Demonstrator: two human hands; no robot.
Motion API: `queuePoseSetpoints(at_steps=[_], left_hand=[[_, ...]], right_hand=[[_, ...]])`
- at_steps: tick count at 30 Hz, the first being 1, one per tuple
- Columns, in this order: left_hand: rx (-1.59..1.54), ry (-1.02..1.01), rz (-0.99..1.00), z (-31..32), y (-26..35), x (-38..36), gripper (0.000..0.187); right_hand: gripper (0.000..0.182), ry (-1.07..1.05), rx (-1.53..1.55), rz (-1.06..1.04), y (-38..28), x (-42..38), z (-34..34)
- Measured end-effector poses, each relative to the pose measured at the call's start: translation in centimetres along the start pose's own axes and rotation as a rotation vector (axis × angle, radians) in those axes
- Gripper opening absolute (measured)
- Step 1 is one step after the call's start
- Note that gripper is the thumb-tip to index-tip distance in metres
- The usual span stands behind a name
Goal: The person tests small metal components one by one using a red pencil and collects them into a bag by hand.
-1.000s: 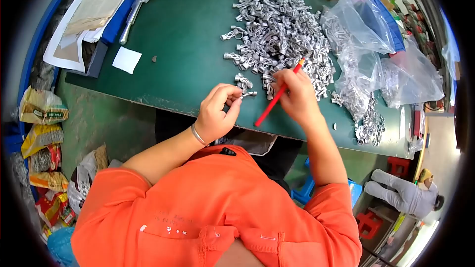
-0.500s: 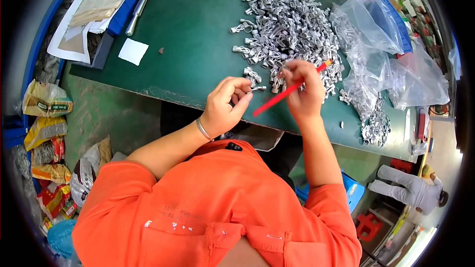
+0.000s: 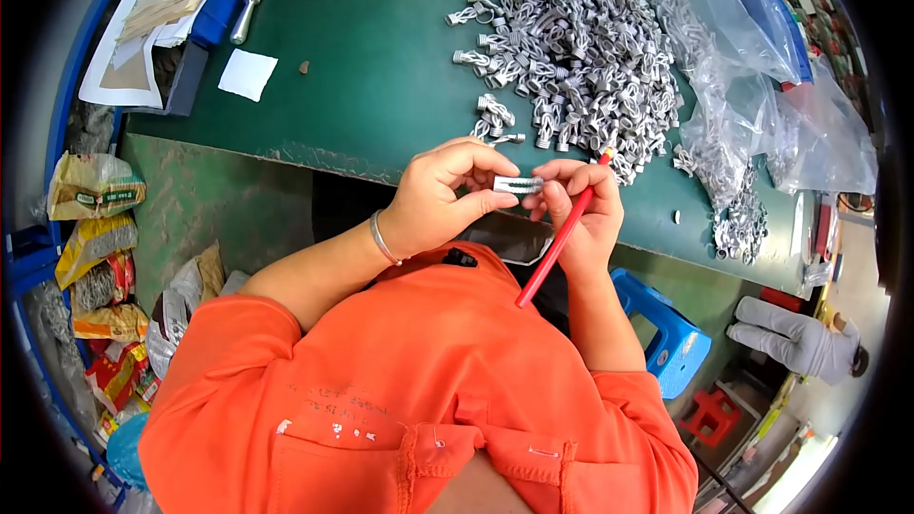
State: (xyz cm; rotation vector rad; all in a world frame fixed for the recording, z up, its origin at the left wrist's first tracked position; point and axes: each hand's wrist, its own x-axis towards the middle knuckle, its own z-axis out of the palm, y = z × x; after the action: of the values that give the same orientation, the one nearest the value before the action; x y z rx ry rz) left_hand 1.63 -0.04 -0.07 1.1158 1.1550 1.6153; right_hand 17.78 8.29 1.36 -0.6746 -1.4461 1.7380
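While both forearms angle up from the orange sleeves toward twelve o'clock, I've got the two hands meeting just off the near edge of the green bench (image 3: 362, 86). My left hand (image 3: 440, 198) is cocked at the wrist, bracelet (image 3: 379, 238) showing, knuckles toward eleven o'clock, thumb and forefinger pinched onto the left end of a small silver metal piece (image 3: 517, 185). That piece lies level between the hands, above my lap, not resting on the bench.

My right hand (image 3: 583, 214) comes in from three o'clock, its fingers (image 3: 557, 192) curled and closing on the other end of the same piece. A red pencil (image 3: 560, 236) is tucked in that same grip, slanting from its tip at one o'clock beside the knuckles down to seven o'clock over my chest. So both sets of fingers are closed, the left on the metal piece alone, the right on the piece and the pencil together.

At twelve o'clock from the hands, a big heap of like metal pieces (image 3: 571, 38) is spread on the bench, a few strays lying just beyond my fingertips. At two o'clock sit clear plastic bags (image 3: 752, 86), some holding more pieces. A white paper square (image 3: 247, 74) lies at ten o'clock, well apart, with stacked papers (image 3: 152, 29) past it. A blue stool (image 3: 666, 333) stands at four o'clock.
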Motion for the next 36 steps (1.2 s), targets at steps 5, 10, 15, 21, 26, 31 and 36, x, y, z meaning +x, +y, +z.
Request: queuePoseSetpoints(at_steps=[5, 10, 15, 21, 26, 31, 36], left_hand=[[-0.092, 0.009, -0.037, 0.6, 1.0, -0.3, 0.027], [0.096, -0.107, 0.120, -0.4, 1.4, 0.1, 0.026], [0.186, -0.045, 0.199, -0.4, 0.6, 0.1, 0.023], [-0.014, -0.024, 0.041, -0.1, -0.4, 0.0, 0.020], [0.473, 0.071, 0.455, -1.4, 0.3, 1.4, 0.029], [0.466, 0.260, 0.362, -1.3, -0.6, 1.5, 0.023], [0.455, 0.277, 0.338, -1.6, -1.4, 1.4, 0.022]], right_hand=[[0.023, -0.077, 0.238, 0.093, 1.1, -0.2, -0.7], [0.027, -0.109, 0.220, -0.102, 1.5, -0.3, -0.3], [0.038, 0.051, -0.157, -0.426, 1.2, -0.7, 0.1], [0.042, 0.001, -0.429, -0.645, 0.6, -0.3, 0.9], [0.039, -0.057, -0.712, -0.896, -2.2, 2.4, -0.1], [0.034, 0.320, -0.879, -1.286, -10.0, 11.8, -5.9], [0.025, 0.498, -0.938, -1.150, -14.9, 18.5, -11.4]])
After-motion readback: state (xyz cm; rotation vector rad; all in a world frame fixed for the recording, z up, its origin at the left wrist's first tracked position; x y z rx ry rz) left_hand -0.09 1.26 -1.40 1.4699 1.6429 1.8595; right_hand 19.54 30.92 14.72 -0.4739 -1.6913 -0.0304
